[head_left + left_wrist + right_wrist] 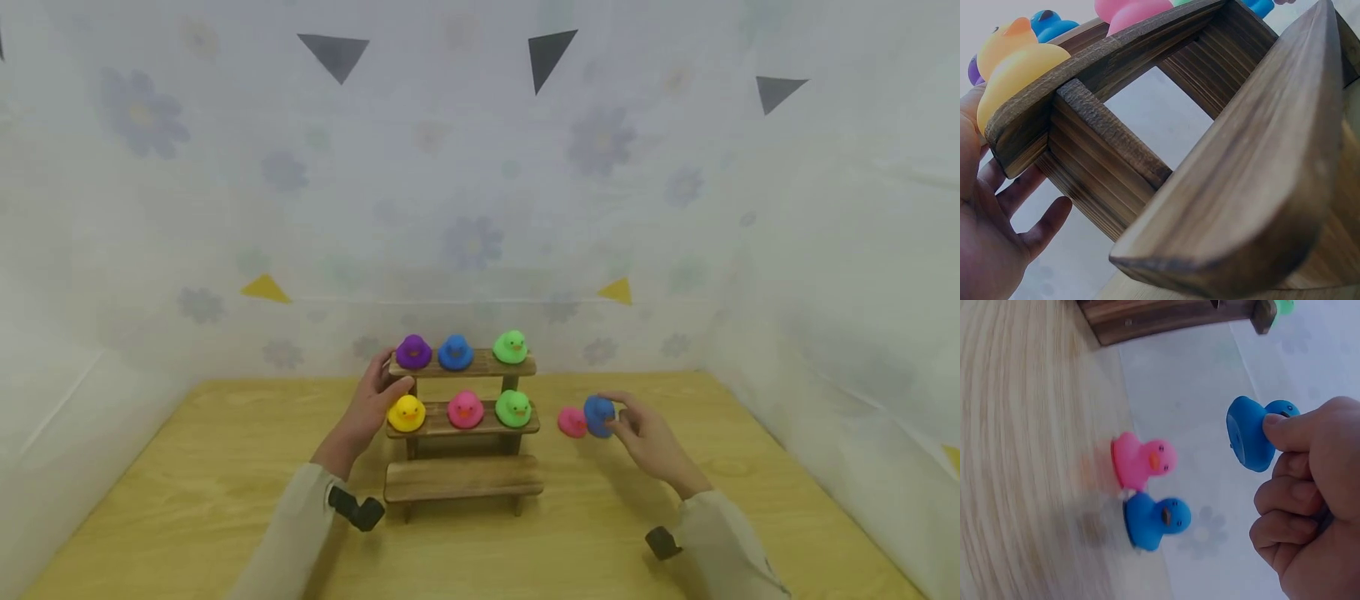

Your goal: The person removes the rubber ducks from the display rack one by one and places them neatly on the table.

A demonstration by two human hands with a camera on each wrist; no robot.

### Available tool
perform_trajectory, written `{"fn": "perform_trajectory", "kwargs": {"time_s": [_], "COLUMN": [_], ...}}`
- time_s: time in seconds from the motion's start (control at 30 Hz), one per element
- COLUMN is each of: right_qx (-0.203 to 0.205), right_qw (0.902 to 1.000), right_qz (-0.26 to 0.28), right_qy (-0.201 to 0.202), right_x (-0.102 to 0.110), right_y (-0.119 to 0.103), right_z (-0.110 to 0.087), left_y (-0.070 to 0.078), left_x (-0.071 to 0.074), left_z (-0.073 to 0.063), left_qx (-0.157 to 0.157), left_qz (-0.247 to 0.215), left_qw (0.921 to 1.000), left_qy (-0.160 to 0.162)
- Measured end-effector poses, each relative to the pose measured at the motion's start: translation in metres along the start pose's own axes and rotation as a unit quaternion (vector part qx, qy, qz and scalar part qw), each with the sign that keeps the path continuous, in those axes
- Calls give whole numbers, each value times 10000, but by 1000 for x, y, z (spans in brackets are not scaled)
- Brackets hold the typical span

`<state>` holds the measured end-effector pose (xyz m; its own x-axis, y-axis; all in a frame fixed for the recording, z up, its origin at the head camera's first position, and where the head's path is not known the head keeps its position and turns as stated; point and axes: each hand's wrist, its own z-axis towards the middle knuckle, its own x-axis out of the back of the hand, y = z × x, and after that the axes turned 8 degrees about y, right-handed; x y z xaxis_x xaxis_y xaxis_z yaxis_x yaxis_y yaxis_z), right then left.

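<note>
My right hand (651,440) pinches a blue rubber duck (1249,434) between thumb and index finger, tilted and above the table. Below it in the right wrist view stand a pink duck (1135,459) and a second blue duck (1144,525), side by side. A three-tier wooden stand (463,477) is left of them. My left hand (366,408) is at the stand's left end, thumb beside the yellow duck (407,414), its other fingers loosely spread behind the middle tier (1019,147). The middle tier also carries a pink duck (465,410) and a green duck (513,409).
On the top tier sit a purple duck (413,352), a blue duck (455,353) and a green duck (512,347). The stand is on a wood-grain table (247,467). White flowered sheeting (465,167) encloses the back and sides.
</note>
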<state>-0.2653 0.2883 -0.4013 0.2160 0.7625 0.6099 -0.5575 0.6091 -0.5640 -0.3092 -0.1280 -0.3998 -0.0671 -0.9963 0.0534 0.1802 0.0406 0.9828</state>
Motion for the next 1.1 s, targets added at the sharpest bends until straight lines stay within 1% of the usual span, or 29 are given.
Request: {"fn": "perform_trajectory", "kwargs": {"time_s": [0.07,0.13,0.23,0.53,0.7,0.9,1.0,1.1], "right_qx": [-123,-252,-377,-683,-852,-1210,-1292,-1288], "right_qw": [9998,9994,9987,9969,9958,9925,9914,9915], "right_qz": [-97,-82,12,159,83,15,15,-8], "right_qy": [114,219,331,359,311,198,185,178], "right_x": [3,3,6,10,10,12,12,12], "right_y": [7,24,32,38,49,59,61,62], "right_z": [-2,-3,-4,-8,-9,-11,-12,-12], "left_y": [-2,-4,-4,-3,-2,-1,-1,-1], "left_x": [-1,0,0,-1,0,0,-1,-1], "left_z": [0,1,1,1,-1,-2,-2,-1], "left_qx": [-8,-34,-24,-26,-14,9,9,0], "left_qz": [-5,6,12,34,21,23,10,-9], "left_qw": [10000,10000,10000,10000,10000,10000,10000,10000], "left_qy": [-2,17,41,23,11,3,25,28]}}
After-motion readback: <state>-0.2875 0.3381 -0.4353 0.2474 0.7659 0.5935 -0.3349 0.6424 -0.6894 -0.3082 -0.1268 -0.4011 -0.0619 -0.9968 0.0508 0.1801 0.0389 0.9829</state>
